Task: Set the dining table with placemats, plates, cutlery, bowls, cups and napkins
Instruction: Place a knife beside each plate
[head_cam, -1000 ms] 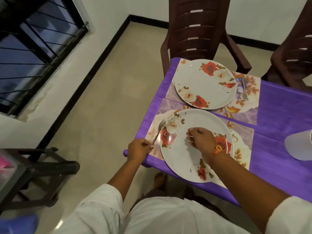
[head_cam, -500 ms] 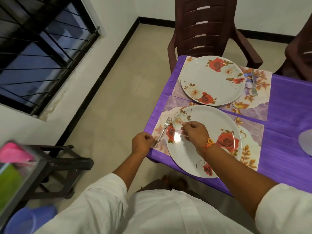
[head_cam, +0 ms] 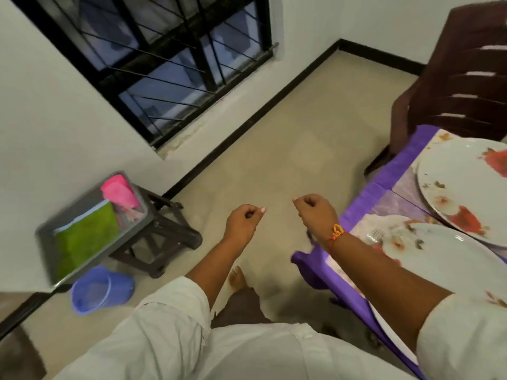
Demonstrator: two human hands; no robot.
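Two white plates with red roses sit on floral placemats at the right: the near plate (head_cam: 450, 259) and the far plate (head_cam: 461, 187). A fork (head_cam: 375, 235) lies on the near placemat (head_cam: 384, 212), left of the near plate. My left hand (head_cam: 244, 222) and my right hand (head_cam: 315, 211) hang over the floor, left of the purple-covered table (head_cam: 365, 198). Both are loosely curled with nothing in them.
A grey tray (head_cam: 52, 229) on a dark stool (head_cam: 162, 237) at the left holds green cloth (head_cam: 85, 237) and pink items (head_cam: 119, 193). A lilac plastic tub (head_cam: 98, 289) lies on the floor below it. A brown chair (head_cam: 450, 86) stands at the table's far end. A barred window is in the left wall.
The view has swung left, away from the table. My left hand has let go of the fork, which lies beside the near plate. My right hand has left the plate; both are off the table.
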